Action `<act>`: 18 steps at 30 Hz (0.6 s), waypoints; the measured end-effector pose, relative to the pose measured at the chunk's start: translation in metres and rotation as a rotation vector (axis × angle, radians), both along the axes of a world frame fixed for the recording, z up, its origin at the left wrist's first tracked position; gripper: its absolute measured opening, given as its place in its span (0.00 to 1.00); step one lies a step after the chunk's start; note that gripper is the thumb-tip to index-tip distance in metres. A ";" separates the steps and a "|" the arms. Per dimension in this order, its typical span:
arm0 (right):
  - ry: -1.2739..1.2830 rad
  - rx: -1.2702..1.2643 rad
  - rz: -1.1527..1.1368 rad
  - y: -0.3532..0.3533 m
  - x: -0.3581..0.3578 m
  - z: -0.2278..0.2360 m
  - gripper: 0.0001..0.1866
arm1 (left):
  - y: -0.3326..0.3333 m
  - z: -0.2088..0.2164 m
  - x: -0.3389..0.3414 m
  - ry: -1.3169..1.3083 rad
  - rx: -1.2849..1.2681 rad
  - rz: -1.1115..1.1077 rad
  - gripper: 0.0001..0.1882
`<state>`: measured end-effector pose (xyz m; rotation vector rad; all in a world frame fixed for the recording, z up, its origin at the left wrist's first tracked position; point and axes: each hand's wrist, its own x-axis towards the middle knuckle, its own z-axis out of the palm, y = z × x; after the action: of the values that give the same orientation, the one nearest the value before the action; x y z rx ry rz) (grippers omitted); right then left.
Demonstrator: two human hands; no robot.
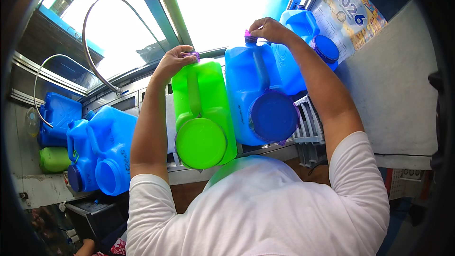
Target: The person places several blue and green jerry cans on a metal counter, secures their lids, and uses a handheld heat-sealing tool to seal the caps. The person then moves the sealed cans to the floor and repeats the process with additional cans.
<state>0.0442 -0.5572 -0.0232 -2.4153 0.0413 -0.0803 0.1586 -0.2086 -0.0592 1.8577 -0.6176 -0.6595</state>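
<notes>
Before me stand a green water container and, to its right, a blue water container. Both have a molded handle and a wide round lid low on the side facing me. My left hand is closed at the green container's top, its fingers pinching a purple plastic seal by the spout. At the blue container's dark-capped neck, my right hand pinches another purple plastic seal. Fingers partly cover both seals. More purple film shows around the blue container's big lid.
Several blue containers stand on the left, one with its wide mouth uncovered, near a green one. More blue containers are at the right by the window. A curved metal hose rises at left; a grey rack sits at right.
</notes>
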 end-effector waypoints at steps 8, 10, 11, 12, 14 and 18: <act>0.126 0.071 0.065 0.006 0.006 0.008 0.22 | -0.004 -0.018 0.002 -0.071 -0.178 0.113 0.34; 0.163 0.062 0.031 0.005 0.003 0.009 0.26 | -0.003 -0.023 0.007 -0.008 -0.324 0.120 0.34; 0.182 0.058 0.015 0.004 0.002 0.008 0.29 | -0.003 -0.023 0.006 0.025 -0.336 0.120 0.34; 0.193 0.072 0.011 0.004 0.001 0.007 0.30 | -0.004 -0.025 0.004 0.059 -0.348 0.120 0.33; 0.208 0.090 0.001 0.000 0.003 0.006 0.34 | -0.002 -0.026 0.008 0.078 -0.374 0.096 0.31; 0.256 0.059 -0.007 0.009 0.006 0.006 0.34 | 0.004 -0.027 0.006 0.022 -0.307 0.057 0.29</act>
<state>0.0503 -0.5487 -0.0173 -2.3526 0.1664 0.2241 0.1647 -0.2041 -0.0862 1.5749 -0.6126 -0.5152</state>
